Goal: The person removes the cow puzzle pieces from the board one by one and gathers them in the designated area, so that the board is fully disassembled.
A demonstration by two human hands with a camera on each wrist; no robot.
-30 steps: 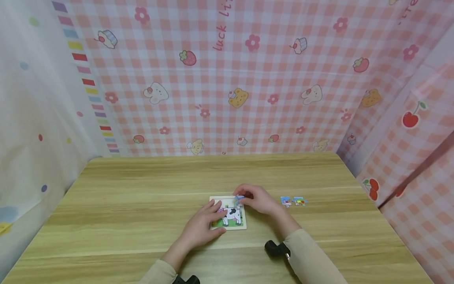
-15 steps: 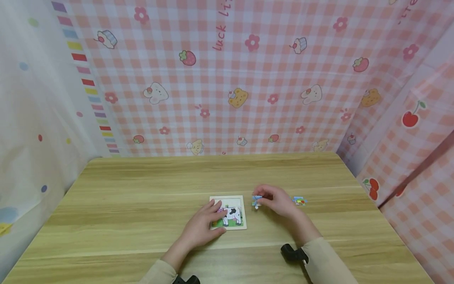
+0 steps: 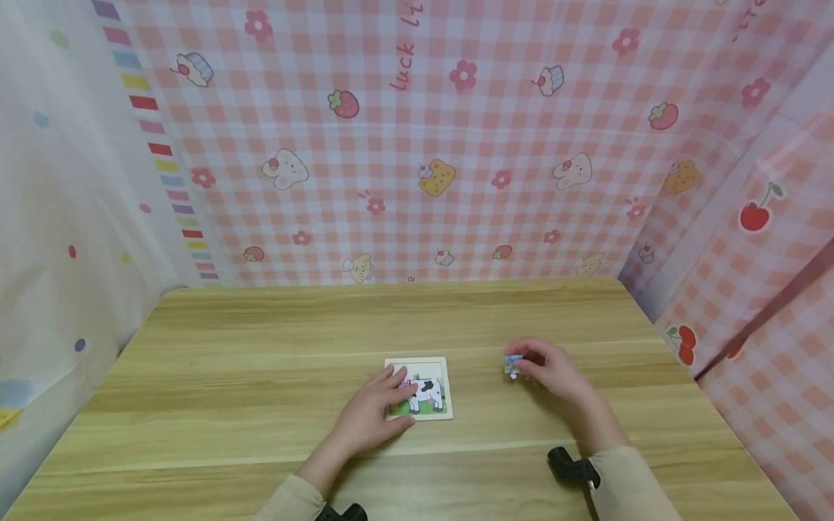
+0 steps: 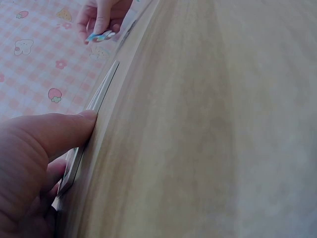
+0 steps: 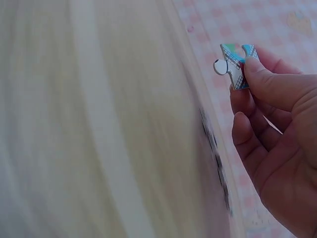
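A square puzzle board (image 3: 448,391) with a cow picture lies at the middle of the table; its upper part shows bare white. Spread across its left side, the left hand (image 3: 373,412) rests with fairly straight fingers, and in the left wrist view its thumb touches the board's edge (image 4: 103,91). Right of the board, the right hand (image 3: 554,373) pinches a blue and white puzzle piece (image 3: 512,365) between thumb and fingers. The right wrist view shows that piece (image 5: 237,67) held above the table, a round knob on one side.
Flat pieces (image 5: 216,158) lie on the table (image 3: 260,405) below the right hand in the right wrist view, mostly hidden by that hand in the head view. A checked pink curtain (image 3: 391,145) stands behind the table. Black wrist devices show by both sleeves.
The right hand has moved right, away from the board, carrying the blue and white piece to above the loose pieces. The left hand has stayed on the board.
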